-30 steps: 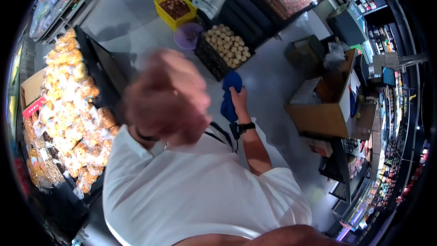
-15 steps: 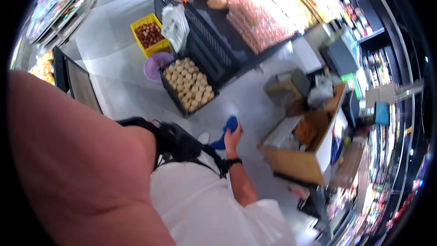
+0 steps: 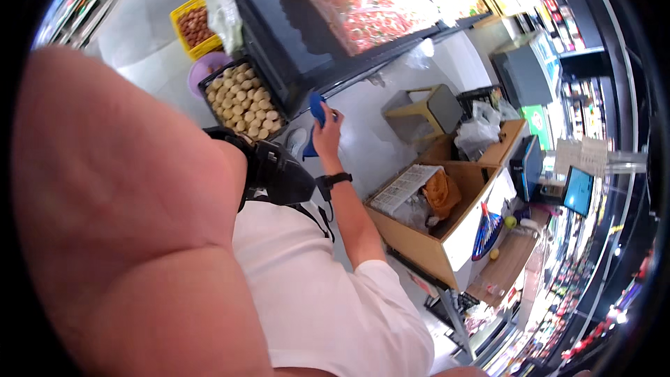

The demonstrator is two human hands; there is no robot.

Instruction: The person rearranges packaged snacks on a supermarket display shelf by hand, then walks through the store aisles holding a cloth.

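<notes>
My right hand (image 3: 327,129) grips a blue fabric-like item (image 3: 318,108), with a black band and cabled device (image 3: 335,180) at the wrist. It is beside a black crate of round pale items (image 3: 241,101). My left hand or arm (image 3: 118,209) is very close to the camera and fills the left side, its fingers hidden. A black strapped device (image 3: 279,174) sits over my white shirt (image 3: 314,286).
A yellow crate of brown items (image 3: 195,28) and purple basin (image 3: 204,70) stand beside a black display counter (image 3: 286,42) with bagged food (image 3: 356,7). At right are a wooden counter (image 3: 408,227), stool (image 3: 419,101) and screen (image 3: 578,190). Store shelves (image 3: 579,98) line the far right.
My left arm rose from mid-view to fill the left side. My right hand moved higher in view, still holding the blue item. The view has shifted toward the display counter and wooden counter.
</notes>
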